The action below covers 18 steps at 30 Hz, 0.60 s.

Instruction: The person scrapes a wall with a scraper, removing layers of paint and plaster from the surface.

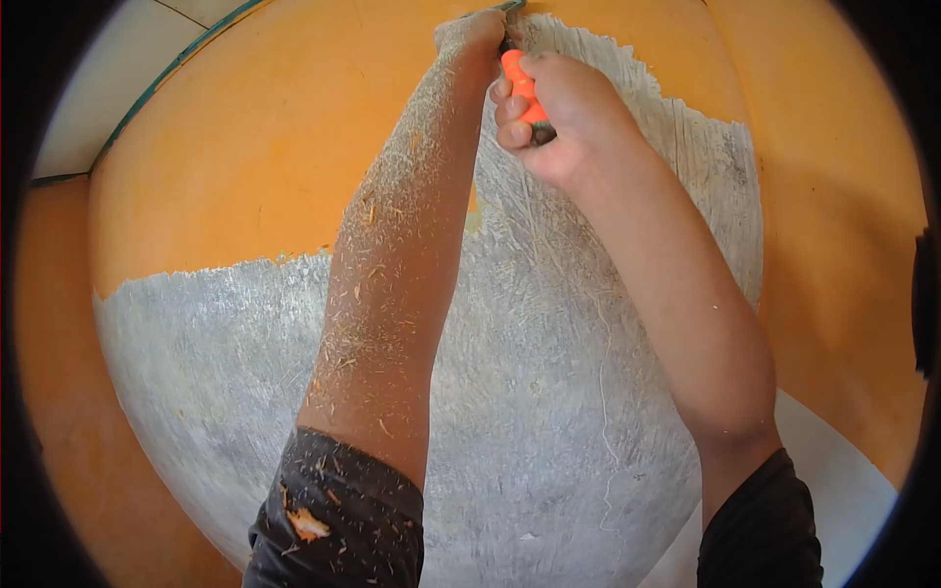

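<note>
My right hand (564, 113) is wrapped around the orange handle of a scraper (517, 80), which points up the wall. Just above it, at the top edge of the view, my left hand (472, 35) is closed at the scraper's dark neck; its fingers are mostly hidden. A bit of the green head shows beside it, and the edge at the wall is cut off by the frame. Around both hands the wall has orange paint (245, 186) on the left and a bare grey scraped patch (549, 392) below and to the right.
Fine paint flakes cover my left forearm (392, 235), and larger chips stick to the dark left sleeve (338, 514). A green trim strip (157, 83) borders the pale ceiling (93, 73) at upper left. At the right edge is a dark object (922, 304) on the wall.
</note>
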Motion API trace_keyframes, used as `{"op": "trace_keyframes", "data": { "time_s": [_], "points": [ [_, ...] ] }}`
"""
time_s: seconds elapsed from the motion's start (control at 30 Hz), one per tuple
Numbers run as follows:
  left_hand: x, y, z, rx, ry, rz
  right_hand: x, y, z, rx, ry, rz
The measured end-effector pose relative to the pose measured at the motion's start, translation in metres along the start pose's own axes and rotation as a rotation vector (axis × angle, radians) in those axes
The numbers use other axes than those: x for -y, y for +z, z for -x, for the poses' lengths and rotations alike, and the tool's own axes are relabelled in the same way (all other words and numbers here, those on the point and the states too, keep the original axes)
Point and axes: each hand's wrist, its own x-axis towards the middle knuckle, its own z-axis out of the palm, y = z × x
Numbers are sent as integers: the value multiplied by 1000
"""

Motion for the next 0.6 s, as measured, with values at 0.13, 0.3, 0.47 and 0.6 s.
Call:
{"op": "trace_keyframes", "data": {
  "time_s": [0.13,0.3,0.47,0.6],
  "points": [
    [26,-13,56,45,-7,58,-20,-14,48,23,75,-84],
    [68,-25,142,-57,-27,317,-64,-40,125,12,182,-79],
    [33,-16,74,-12,58,240,-43,-23,55,-56,52,21],
    [24,-11,68,-67,-34,160,-30,-16,57,-96,24,46]
  ]
}}
